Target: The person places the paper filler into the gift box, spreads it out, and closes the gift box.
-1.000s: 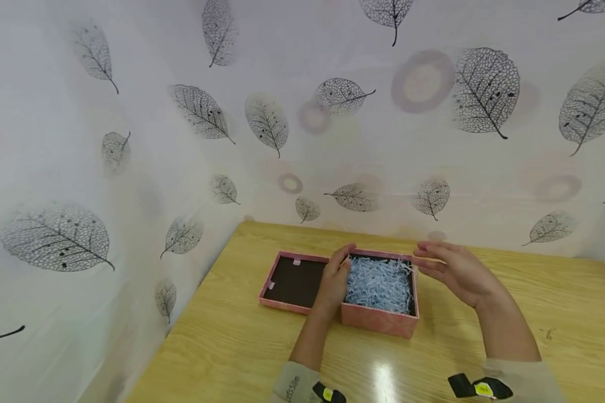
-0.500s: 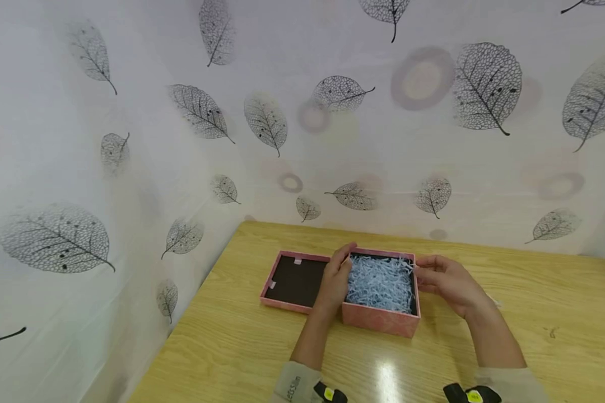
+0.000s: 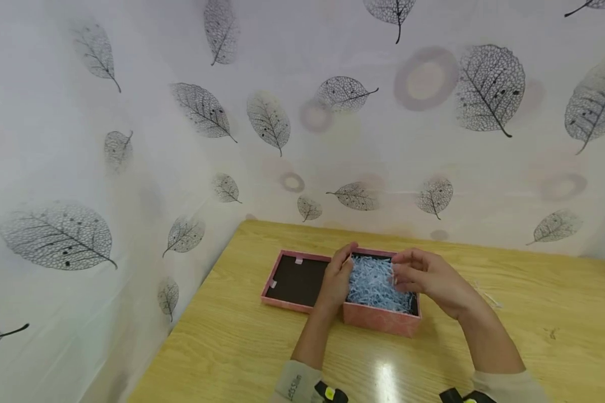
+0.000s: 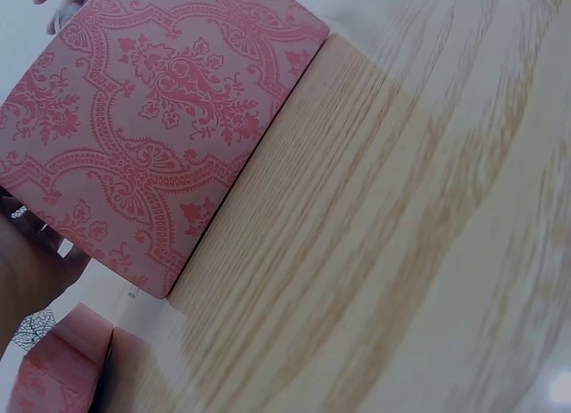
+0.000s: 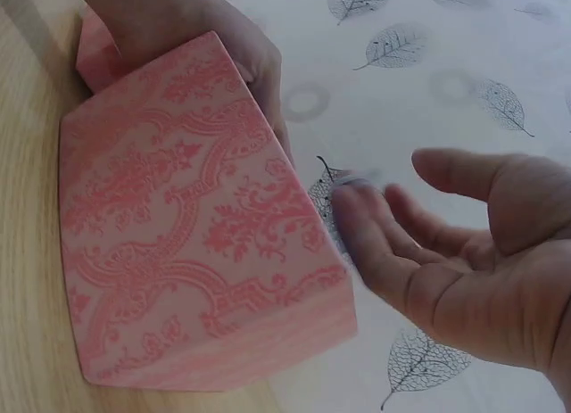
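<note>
A pink damask-patterned box (image 3: 381, 321) stands uncovered, filled with blue shredded paper (image 3: 375, 285). My left hand (image 3: 336, 280) grips its left wall, thumb at the rim. In the left wrist view, part of the left hand (image 4: 34, 275) shows at the box edge. My right hand (image 3: 428, 277) hovers over the box's right part, fingers loosely bent above the paper. From the right wrist, the right hand (image 5: 473, 252) has its thumb apart from the fingers, and a pale bit shows at a fingertip. Left of the box lies its lid (image 3: 294, 280), dark inside up.
The wooden table (image 3: 222, 336) meets a leaf-printed curtain (image 3: 282, 184) at the back and left. Thin pale strands (image 3: 489, 295) lie on the table right of the box, behind the right forearm.
My right hand has come down from beside the box's right rim and moved left over the paper. Pale strands now show on the table at right. The left hand stays in place.
</note>
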The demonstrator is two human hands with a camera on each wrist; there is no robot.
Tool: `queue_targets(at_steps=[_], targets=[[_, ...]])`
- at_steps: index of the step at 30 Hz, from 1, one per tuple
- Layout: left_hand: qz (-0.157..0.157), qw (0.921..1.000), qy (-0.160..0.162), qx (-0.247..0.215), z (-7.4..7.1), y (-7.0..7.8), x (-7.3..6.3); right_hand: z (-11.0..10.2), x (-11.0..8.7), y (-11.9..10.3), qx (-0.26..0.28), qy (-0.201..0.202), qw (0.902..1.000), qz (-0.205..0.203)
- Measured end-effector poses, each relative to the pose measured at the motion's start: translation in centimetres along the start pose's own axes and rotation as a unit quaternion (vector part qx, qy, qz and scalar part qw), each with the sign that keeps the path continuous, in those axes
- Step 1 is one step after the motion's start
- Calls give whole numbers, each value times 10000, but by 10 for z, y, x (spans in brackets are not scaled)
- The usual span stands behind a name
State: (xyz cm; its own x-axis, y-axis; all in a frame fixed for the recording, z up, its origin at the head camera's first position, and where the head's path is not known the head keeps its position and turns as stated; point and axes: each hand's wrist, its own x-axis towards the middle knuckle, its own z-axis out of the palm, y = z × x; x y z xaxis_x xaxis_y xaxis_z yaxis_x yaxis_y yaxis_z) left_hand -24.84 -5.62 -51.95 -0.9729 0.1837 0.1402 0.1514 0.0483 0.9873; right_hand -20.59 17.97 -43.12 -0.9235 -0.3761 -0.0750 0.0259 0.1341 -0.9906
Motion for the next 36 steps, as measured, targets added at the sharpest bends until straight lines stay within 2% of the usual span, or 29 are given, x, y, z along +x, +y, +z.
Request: queue_targets(at_steps=[3,10,18,20,24,27,32,36], targets=[[-19,10000,-6,54,1,-3,-1,-1,-4,-1,-9,-213,9998,58],[5,10000,66,62,1,-3,-3,-8,-11,-11,-885,266,9956,127],[8,10000,5,78,1,-1,-3,-9,-18,-26,-2189,770,9727,106],[1,10000,40,74,0,-1,-2,-8,-16,-28,-2162,787,9732,60],[3,9999,96,50,0,0,0,-8,-9,-25,-1554,549,9863,-50],[22,10000,90,30,1,0,1,-10,-5,-16,-1384,626,9884,-49],[63,9999,126,-14,2,0,2,-16,-6,1,-1528,1020,9823,374],[66,9999,150,-49,0,0,1,-19,-7,9,-1234,701,9867,789]])
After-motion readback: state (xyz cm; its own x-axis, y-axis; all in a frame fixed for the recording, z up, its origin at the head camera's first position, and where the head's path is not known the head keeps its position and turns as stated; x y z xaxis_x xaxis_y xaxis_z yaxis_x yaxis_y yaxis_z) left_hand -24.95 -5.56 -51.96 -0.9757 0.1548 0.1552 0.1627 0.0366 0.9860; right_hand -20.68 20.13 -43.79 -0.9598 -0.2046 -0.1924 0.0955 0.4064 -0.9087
